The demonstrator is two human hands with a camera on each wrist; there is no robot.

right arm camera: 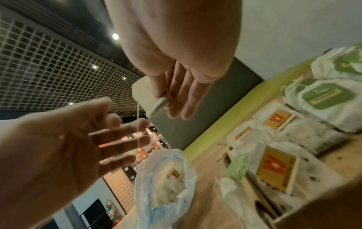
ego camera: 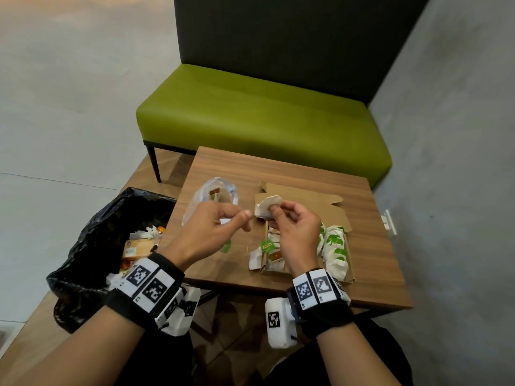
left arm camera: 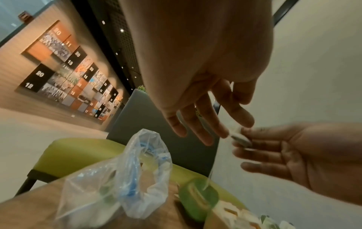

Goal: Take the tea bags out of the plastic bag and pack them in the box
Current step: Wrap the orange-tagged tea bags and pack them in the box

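Observation:
My right hand (ego camera: 274,210) pinches a white tea bag (ego camera: 266,204) above the open cardboard box (ego camera: 306,201). Its string hangs down to a green tag (ego camera: 227,246), blurred in the left wrist view (left arm camera: 197,199). My left hand (ego camera: 245,218) is beside the tea bag, fingers spread and almost straight; the string crosses in front of them (right arm camera: 139,131). The clear plastic bag (ego camera: 214,196) lies left of the box with a tea bag still inside (right arm camera: 174,173). Orange-labelled (ego camera: 274,257) and green-labelled tea bags (ego camera: 334,246) fill the box.
A black-lined bin (ego camera: 97,240) with rubbish stands against the wooden table's (ego camera: 376,246) left edge. A green bench (ego camera: 262,115) sits behind the table. One tea bag (ego camera: 255,257) hangs over the box's left wall.

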